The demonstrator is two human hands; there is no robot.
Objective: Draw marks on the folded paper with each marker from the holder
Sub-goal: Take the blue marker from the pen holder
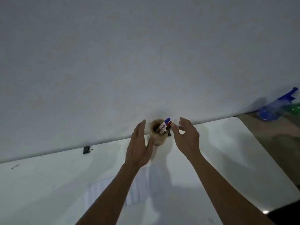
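The holder point(158, 133), a tan cylindrical cup, stands at the far edge of the desk point(227, 151), against the wall point(146, 54). Its markers point(165, 125) lean to the right, caps up: a blue cap point(167, 120) uppermost, a red cap point(169, 123) beside it. The left hand point(139, 148) is flat and released, thumb touching the holder's side, likely to steady it. The right hand point(186, 137) has an open, empty grip, fingertips near the caps, probably placed to pinch one. The folded paper point(142, 184) lies nearer the person, partly under the left forearm. The desk is white and glossy; the room is dim. A blue spray bottle point(276, 106) lies off the desk at right.
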